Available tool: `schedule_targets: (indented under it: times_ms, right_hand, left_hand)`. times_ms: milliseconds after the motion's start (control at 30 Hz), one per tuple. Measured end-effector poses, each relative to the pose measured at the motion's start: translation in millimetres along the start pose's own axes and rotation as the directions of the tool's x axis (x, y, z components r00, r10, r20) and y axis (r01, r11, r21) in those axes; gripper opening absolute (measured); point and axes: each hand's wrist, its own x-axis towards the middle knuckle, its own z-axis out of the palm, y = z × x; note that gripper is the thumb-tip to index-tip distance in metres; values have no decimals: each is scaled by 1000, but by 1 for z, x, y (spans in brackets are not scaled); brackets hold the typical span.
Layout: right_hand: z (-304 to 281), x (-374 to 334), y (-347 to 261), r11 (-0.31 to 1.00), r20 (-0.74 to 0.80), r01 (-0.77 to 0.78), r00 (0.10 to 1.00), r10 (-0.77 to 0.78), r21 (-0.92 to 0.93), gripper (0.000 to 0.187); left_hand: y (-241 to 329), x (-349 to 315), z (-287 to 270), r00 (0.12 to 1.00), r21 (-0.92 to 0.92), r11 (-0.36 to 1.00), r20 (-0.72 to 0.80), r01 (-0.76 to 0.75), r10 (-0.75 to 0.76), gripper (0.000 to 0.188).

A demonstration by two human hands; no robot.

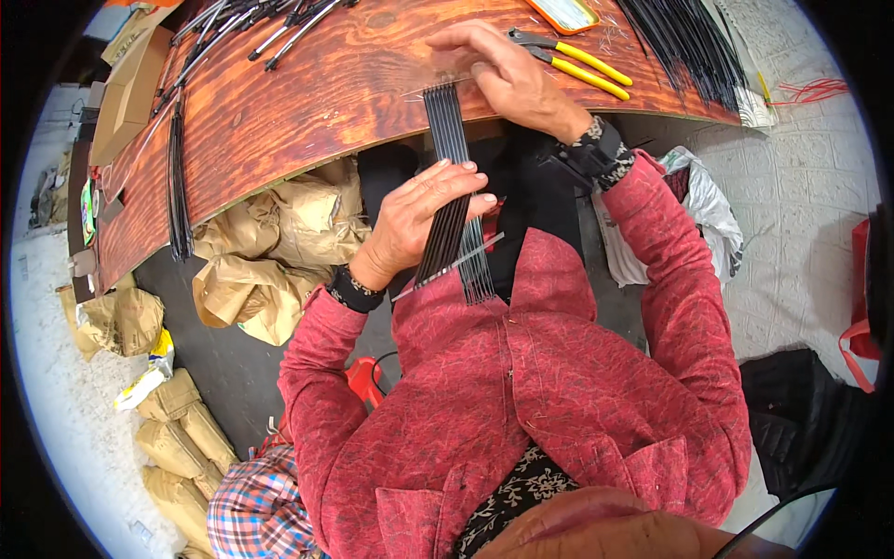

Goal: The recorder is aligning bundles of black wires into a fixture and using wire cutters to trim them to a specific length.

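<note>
My left hand (pixel 410 219) is closed around a flat row of thin black rods (pixel 447 126), thumb and fingers across its middle. The row slants from the table edge to my lap, its rods lying side by side. Near my lap a pale flat strip (pixel 480 250) crosses the lower ends, where thin metallic wires (pixel 477 279) show. At the upper end my right hand (pixel 521 84) is bent over the rod tips, where fine wire ends stick out. Its fingertips are drawn together and blurred; what they pinch is too small to make out.
Yellow-handled pliers (pixel 591 70) lie on the wooden table (pixel 307 112) beside my right hand. Black rods (pixel 684 47) and a yellow-rimmed tray (pixel 565 13) are behind. More rods (pixel 279 33) and a cardboard box (pixel 130 98) are at left. Brown paper (pixel 270 242) bulges under the table edge.
</note>
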Motion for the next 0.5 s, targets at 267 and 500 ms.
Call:
schedule_targets:
  times_ms: [267, 500]
  right_hand:
    - [-38, 3, -55, 930, 233, -16, 969, -76, 367, 40]
    - [-42, 5, -64, 955, 22, 28, 999, -36, 296, 45]
  left_hand:
    - [-27, 41, -30, 989, 88, 985, 19, 147, -150, 40]
    - [-39, 88, -55, 941, -295, 895, 63, 335, -332, 46]
